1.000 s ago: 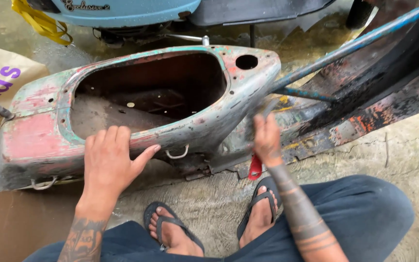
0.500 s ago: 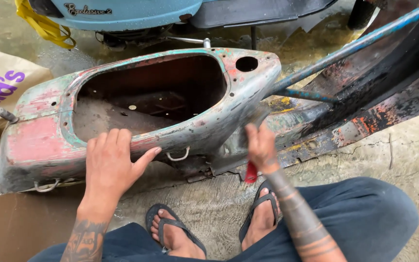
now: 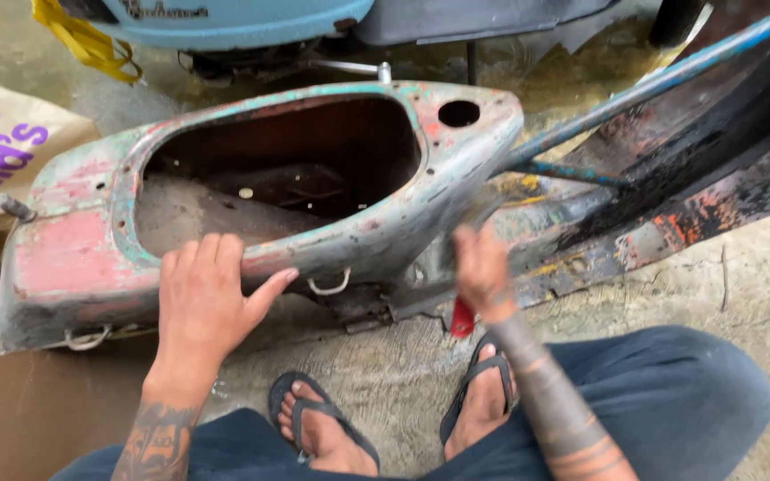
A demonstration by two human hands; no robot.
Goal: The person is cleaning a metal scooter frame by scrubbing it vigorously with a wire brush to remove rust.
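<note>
An old scooter body shell [image 3: 73, 258], with worn pink, teal and rust paint, lies on its side on the concrete in front of me. My left hand [image 3: 207, 298] rests flat on its near rim, fingers over the edge of the big opening. My right hand [image 3: 481, 267] is blurred and closed around a red-handled tool [image 3: 462, 319], pressed against the shell's side near the frame joint. What the tool's tip touches is hidden by my hand.
The scooter's dark, rusty floor panel and a blue frame tube [image 3: 670, 80] run off to the right. A light blue scooter [image 3: 242, 18] stands behind. A brown paper bag [image 3: 2, 151] lies at left, cardboard [image 3: 37, 419] by my knee. My sandalled feet [image 3: 403, 419] are below the shell.
My right hand has moved down and left along the shell's side with the tool. My left hand has stayed on the rim.
</note>
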